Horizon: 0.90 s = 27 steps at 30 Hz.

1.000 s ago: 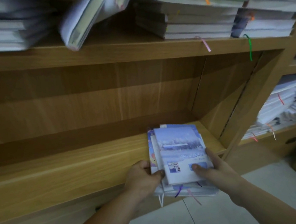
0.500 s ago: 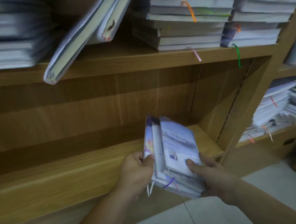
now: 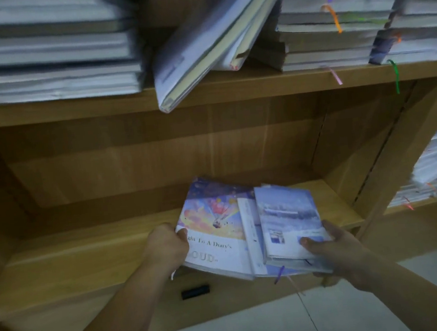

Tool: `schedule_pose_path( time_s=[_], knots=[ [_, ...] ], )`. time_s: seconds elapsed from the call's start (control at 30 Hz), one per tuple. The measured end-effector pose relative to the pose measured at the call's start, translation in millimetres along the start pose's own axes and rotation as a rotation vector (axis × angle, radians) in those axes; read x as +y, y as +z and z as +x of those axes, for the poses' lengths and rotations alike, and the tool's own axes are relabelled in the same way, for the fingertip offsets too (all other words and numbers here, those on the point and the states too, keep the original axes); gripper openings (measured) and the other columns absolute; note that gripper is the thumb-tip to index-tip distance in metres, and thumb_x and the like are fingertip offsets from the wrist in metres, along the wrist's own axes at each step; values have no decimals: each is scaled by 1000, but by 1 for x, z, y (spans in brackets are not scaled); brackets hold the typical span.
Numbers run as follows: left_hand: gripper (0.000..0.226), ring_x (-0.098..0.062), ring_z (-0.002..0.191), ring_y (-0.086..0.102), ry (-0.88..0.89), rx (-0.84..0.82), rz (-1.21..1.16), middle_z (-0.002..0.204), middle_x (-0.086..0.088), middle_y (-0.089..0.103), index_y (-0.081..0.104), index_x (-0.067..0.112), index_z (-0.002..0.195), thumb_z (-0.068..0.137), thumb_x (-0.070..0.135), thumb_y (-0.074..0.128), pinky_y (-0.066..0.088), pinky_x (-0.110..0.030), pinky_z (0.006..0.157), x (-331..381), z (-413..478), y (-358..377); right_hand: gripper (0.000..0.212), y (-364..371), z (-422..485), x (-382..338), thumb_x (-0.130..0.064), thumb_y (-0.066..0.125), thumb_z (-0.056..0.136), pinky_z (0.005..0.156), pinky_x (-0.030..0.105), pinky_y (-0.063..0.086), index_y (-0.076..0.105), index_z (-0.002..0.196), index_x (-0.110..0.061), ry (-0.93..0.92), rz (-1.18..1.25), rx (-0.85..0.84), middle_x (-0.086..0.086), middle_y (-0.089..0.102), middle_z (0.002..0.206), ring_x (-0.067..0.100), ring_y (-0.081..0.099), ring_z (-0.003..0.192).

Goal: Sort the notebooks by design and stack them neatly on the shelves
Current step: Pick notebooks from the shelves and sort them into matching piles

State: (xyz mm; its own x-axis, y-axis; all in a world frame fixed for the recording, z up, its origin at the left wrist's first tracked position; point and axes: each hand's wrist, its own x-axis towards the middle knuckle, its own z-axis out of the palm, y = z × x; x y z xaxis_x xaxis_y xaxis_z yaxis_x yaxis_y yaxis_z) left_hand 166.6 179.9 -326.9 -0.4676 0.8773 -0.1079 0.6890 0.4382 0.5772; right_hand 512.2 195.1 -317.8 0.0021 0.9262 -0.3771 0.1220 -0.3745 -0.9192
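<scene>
I hold a small bundle of notebooks over the front edge of the lower wooden shelf. My left hand grips the left edge of a notebook with a balloon picture on its cover. My right hand holds the snowy-blue notebook and the ones under it, thumb on the cover, fingers beneath. The two covers are fanned apart side by side, with a white-edged notebook showing between them. Ribbon markers hang below the bundle.
The upper shelf carries several tall notebook stacks, and two notebooks lean slantwise with one corner hanging over the edge. More stacks fill the unit at the right. White floor tiles lie below.
The bundle lay flat on the shelf a second ago; both hands lifted and tilted it, then spread it sideways so the balloon cover now shows at the left. The view moved closer.
</scene>
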Motion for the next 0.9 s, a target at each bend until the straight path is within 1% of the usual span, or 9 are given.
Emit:
schedule_pose_path(
  time_s=[0.13, 0.2, 0.33, 0.47, 0.53, 0.63, 0.7, 0.8, 0.9],
  knots=[
    [32, -29, 114, 56, 44, -61, 369, 125, -9, 55, 63, 19, 118, 94, 38, 56, 51, -35, 94, -7, -4, -5, 52, 0, -3, -4, -18, 84, 81, 60, 41, 59, 64, 127, -34, 55, -15, -139, 3, 74, 115, 36, 71, 100],
    [35, -28, 119, 49, 115, -33, 432, 127, -7, 47, 60, 19, 124, 93, 36, 56, 48, -37, 98, 1, -13, 0, 58, 1, 0, -2, -23, 86, 78, 69, 49, 60, 62, 129, -40, 82, -27, -173, 0, 75, 116, 36, 71, 104],
    [36, -28, 122, 44, 345, -11, 383, 126, -5, 50, 59, 21, 124, 95, 42, 56, 44, -36, 99, 24, -31, 20, 58, 5, 3, 5, -25, 85, 80, 67, 44, 59, 60, 127, -46, 105, -27, -120, -1, 74, 115, 36, 71, 101],
    [39, -28, 106, 59, 397, -125, 65, 109, -6, 59, 65, 13, 118, 95, 45, 61, 49, -34, 84, 37, -32, 33, 48, 10, 4, 4, -23, 82, 85, 61, 36, 59, 61, 126, -35, 66, -37, -92, -1, 74, 111, 30, 71, 97],
    [35, -27, 98, 61, 363, -135, -52, 99, -4, 59, 65, 12, 111, 94, 43, 64, 44, -29, 74, 40, -32, 30, 45, 12, 4, 0, -14, 79, 87, 62, 30, 58, 61, 127, -24, -32, -92, -46, -1, 74, 110, 22, 71, 96],
    [26, -18, 87, 65, 294, -128, -282, 100, -3, 67, 66, 14, 112, 94, 35, 68, 54, -37, 76, 48, -40, 13, 39, 18, -1, -14, -16, 76, 89, 75, 34, 54, 61, 124, -23, -193, -391, 57, 1, 70, 119, 16, 66, 99],
    [24, -10, 91, 67, 269, -99, -454, 105, 6, 69, 67, 21, 117, 95, 31, 69, 59, -38, 82, 57, -56, -9, 44, 26, -12, -30, -25, 71, 94, 78, 37, 52, 57, 135, -20, -268, -555, 101, 5, 65, 129, 24, 64, 110],
    [30, -14, 94, 72, 270, 7, -816, 105, 4, 74, 65, 22, 123, 94, 16, 71, 61, -36, 80, 74, -84, -57, 47, 45, -43, -63, -35, 68, 94, 87, 25, 50, 59, 138, -20, -447, -460, 103, -8, 65, 128, 13, 62, 119],
    [19, -29, 90, 73, 283, 76, -1204, 101, -15, 75, 65, 14, 116, 99, 9, 58, 58, -42, 76, 99, -108, -122, 33, 59, -89, -113, -31, 70, 93, 84, 26, 57, 69, 125, -26, -649, -181, 146, -15, 72, 107, 1, 68, 99]
  ],
)
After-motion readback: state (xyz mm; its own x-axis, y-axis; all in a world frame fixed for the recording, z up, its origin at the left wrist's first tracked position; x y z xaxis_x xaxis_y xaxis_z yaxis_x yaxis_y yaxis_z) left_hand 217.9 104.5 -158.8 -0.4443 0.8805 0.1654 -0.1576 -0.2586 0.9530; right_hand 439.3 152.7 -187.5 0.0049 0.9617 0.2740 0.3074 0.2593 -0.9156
